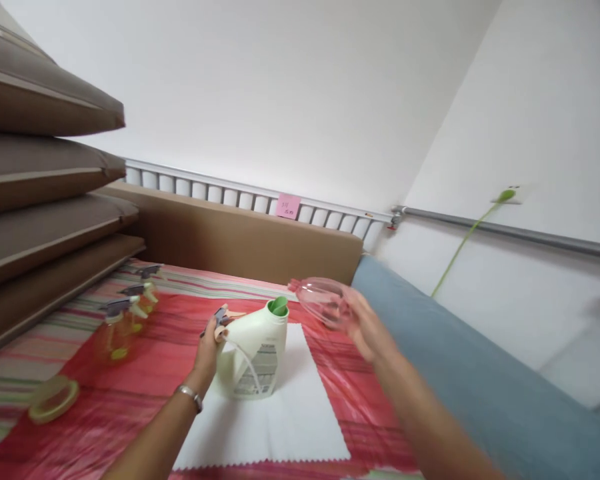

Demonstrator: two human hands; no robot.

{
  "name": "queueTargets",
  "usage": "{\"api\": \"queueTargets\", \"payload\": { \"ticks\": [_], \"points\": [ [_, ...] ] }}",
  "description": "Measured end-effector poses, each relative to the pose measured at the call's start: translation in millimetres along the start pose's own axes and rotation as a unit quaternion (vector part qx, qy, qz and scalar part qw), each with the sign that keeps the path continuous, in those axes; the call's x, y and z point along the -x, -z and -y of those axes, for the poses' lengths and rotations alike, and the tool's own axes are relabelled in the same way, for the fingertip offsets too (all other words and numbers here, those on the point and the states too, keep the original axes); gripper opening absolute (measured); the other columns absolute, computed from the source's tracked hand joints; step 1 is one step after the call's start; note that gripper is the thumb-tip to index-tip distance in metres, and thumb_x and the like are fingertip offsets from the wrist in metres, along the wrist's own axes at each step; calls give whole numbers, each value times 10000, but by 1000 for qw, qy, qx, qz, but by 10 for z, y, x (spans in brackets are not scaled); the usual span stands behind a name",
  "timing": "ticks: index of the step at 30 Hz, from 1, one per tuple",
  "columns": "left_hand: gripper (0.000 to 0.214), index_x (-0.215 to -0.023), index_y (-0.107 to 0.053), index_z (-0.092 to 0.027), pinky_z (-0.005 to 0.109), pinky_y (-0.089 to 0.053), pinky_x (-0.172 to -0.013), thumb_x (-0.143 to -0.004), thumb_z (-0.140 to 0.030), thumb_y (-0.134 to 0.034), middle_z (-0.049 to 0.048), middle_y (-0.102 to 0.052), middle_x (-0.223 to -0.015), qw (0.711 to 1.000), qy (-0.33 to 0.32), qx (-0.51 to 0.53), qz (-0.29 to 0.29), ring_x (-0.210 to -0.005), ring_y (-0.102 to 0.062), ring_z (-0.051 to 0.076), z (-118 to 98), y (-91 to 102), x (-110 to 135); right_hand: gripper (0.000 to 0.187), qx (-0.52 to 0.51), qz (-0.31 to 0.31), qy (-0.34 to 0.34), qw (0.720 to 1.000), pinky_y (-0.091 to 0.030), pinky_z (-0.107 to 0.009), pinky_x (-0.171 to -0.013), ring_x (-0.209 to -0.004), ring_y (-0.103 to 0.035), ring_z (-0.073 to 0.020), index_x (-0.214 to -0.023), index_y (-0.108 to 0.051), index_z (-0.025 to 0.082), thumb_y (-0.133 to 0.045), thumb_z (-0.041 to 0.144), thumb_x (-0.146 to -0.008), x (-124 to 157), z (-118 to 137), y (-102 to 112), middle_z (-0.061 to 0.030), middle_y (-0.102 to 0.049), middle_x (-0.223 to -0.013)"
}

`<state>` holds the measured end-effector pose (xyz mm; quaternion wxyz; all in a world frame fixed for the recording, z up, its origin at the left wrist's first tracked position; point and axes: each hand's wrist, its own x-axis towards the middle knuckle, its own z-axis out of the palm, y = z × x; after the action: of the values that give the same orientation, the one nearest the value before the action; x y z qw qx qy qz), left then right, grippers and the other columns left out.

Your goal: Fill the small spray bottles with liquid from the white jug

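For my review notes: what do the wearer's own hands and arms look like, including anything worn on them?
The left hand and the right hand are both ungloved, and no sleeve comes into view on either side. A silver-toned band circles the left wrist; whether watch or bracelet, I cannot tell. Nothing worn shows on the right wrist.

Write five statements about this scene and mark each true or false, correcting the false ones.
1. The left hand holds a spray head. True.
2. The right hand holds the clear bottle upright. False: the clear bottle lies sideways in the hand, neck toward the left of the picture.
3. The jug stands on the white cloth. True.
4. Just one of the spray bottles stands left of the jug. False: three do.
5. A pink note is on the radiator. True.
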<state>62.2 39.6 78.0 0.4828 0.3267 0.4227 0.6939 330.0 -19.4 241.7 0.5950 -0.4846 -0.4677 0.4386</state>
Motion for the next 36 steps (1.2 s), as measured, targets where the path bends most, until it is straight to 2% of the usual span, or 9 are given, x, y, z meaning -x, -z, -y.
{"api": "queueTargets", "payload": {
  "ticks": [2, 4, 7, 10, 17, 22, 24, 30, 36],
  "points": [
    [506, -1113, -616, -144, 245, -489, -639, -775, -480, -445, 89, -698, -832, 1000, -4, 12, -17, -736, -643, 164, -34, 50, -1, 442, -151, 10, -105, 983, -512, -410, -737, -940, -615, -261, -1074, -526, 309, -588, 547, -707, 238, -432, 24, -35, -634, -1022],
    [516, -1157, -586, -154, 251, -492, -653, -783, -477, -438, 79, -684, -812, 999, -20, 23, -42, -744, -638, 162, -111, 114, 10, 418, -237, -4, -194, 952, -508, -398, -737, -928, -630, -263, -1041, -543, 302, -621, 529, -697, 544, -892, 29, -30, -664, -917],
    [531, -1238, -514, -201, 257, -486, -741, -810, -491, -392, 40, -650, -820, 993, -64, 30, -92, -737, -609, 130, -303, 210, 84, 520, -306, -41, -260, 915, -504, -409, -732, -915, -638, -273, -1087, -505, 333, -688, 527, -640, 1004, -1473, -30, -24, -664, -942],
    [500, -1250, -495, -254, 260, -464, -815, -826, -489, -374, 18, -612, -941, 980, -135, 46, -139, -724, -567, 100, -529, 250, 238, 600, -319, -72, -322, 889, -507, -418, -694, -854, -653, -272, -1121, -476, 343, -718, 531, -605, 1319, -1751, -168, -26, -643, -994],
    [453, -1196, -550, -199, 281, -448, -796, -852, -439, -380, -9, -578, -704, 955, -236, 68, -165, -667, -548, 122, -861, 227, 575, 710, -335, -71, -314, 885, -504, -424, -714, -848, -646, -259, -1210, -420, 319, -728, 521, -603, 1478, -1622, -384, -57, -590, -1081],
    [455, -1192, -544, -186, 274, -428, -784, -856, -441, -374, -3, -599, -705, 951, -268, 40, -150, -664, -539, 135, -944, 203, 740, 674, -346, -57, -298, 888, -503, -398, -688, -839, -641, -246, -1210, -411, 317, -701, 523, -637, 1558, -1612, -426, -53, -578, -1049],
    [426, -1116, -590, -185, 272, -418, -812, -847, -454, -398, 2, -610, -730, 962, -241, 19, -131, -699, -549, 138, -898, 156, 863, 655, -353, -41, -289, 889, -503, -387, -677, -840, -635, -239, -1207, -405, 317, -689, 523, -654, 1589, -1592, -476, -50, -568, -1048],
    [410, -775, -661, -163, 310, -422, -849, -776, -536, -489, 53, -656, -778, 994, -107, 3, 5, -818, -598, 188, -561, 16, 1257, 584, -332, -6, -230, 915, -511, -400, -695, -937, -591, -259, -1173, -426, 299, -667, 512, -685, 1645, -1346, -678, -50, -522, -1091],
    [389, -749, -634, -165, 307, -431, -841, -755, -540, -532, 44, -648, -765, 995, -28, 76, 54, -806, -600, 176, -546, 47, 1378, 645, -296, -9, -206, 933, -521, -393, -698, -1023, -542, -287, -1209, -401, 278, -667, 529, -677, 1689, -1230, -731, -76, -488, -1154]
  ]
}}
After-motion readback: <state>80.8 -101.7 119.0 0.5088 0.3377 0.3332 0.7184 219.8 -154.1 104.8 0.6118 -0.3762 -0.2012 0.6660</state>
